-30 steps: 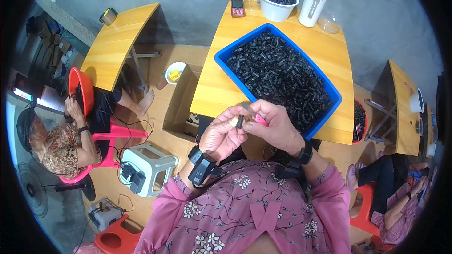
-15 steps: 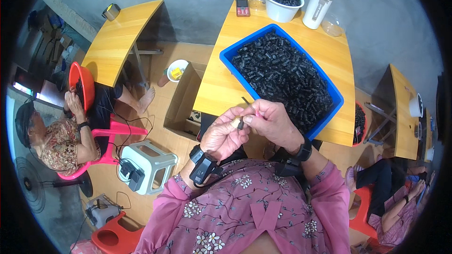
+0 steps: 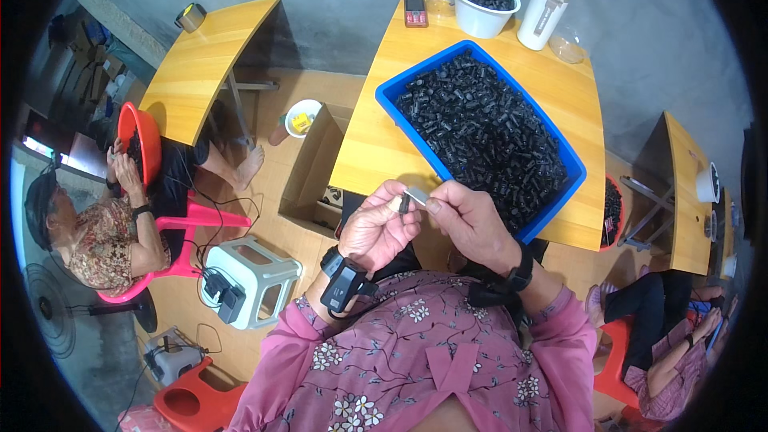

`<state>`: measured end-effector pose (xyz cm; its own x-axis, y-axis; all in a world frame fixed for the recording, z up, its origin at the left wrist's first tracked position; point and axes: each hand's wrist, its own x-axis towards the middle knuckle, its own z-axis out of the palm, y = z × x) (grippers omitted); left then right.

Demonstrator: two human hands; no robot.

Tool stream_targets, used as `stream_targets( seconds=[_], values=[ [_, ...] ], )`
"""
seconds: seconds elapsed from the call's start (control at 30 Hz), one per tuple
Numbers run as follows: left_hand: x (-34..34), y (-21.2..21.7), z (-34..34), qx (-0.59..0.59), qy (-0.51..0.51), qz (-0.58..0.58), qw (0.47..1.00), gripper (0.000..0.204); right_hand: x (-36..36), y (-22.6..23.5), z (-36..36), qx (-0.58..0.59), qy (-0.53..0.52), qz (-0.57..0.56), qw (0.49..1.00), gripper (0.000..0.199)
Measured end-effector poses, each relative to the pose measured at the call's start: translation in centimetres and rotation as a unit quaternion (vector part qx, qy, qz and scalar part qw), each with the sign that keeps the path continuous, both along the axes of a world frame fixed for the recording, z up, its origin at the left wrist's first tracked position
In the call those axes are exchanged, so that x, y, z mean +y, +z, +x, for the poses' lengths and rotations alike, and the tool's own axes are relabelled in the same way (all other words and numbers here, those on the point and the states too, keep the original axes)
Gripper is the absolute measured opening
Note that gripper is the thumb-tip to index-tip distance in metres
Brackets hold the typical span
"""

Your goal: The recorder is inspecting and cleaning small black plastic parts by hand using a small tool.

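In front of my chest, my left hand (image 3: 373, 228) pinches a small black plastic piece (image 3: 404, 204) between thumb and fingers. A pale cover sits on the left thumb's tip. My right hand (image 3: 474, 220) is closed on a small knife with a thin silvery blade (image 3: 416, 195), which lies across the top of the black piece; its handle is hidden in the fingers. Just beyond my hands, a blue tray (image 3: 560, 200) heaped with similar black plastic pieces (image 3: 484, 128) rests on the wooden table (image 3: 360, 164).
Along the table's far side are a red phone (image 3: 415, 12), a white tub (image 3: 480, 22) of black pieces, a white bottle (image 3: 544, 16) and a clear plastic container (image 3: 566, 46). A cardboard box (image 3: 304, 172) and pale stool (image 3: 276, 304) stand left. Other people sit at both sides.
My right hand has turned and moved slightly right and down, away from the left fingers. The blade now lies across the black piece instead of pointing up and away.
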<state>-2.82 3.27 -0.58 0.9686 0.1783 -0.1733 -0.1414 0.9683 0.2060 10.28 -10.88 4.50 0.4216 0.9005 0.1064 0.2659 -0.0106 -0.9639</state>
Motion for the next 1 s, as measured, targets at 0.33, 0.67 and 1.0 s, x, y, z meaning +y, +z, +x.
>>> stream_targets(
  seconds=[0.33, 0.67, 1.0],
  values=[
    [-0.1, 0.2, 0.3, -0.004, -0.013, 0.018, 1.000, 0.013, 0.2, -0.1, 0.3, 0.109, -0.001, -0.013, 0.994, 0.011],
    [-0.2, 0.0, 0.3, 0.010, 0.000, 0.007, 1.000, 0.014, 0.4, -0.3, 0.0, 0.127, -0.004, -0.015, 0.992, 0.009],
    [-0.6, 0.2, 0.2, 0.032, 0.021, 0.013, 0.999, 0.016, 0.0, -0.7, -0.4, 0.103, 0.002, 0.014, 0.995, 0.010]
  ],
)
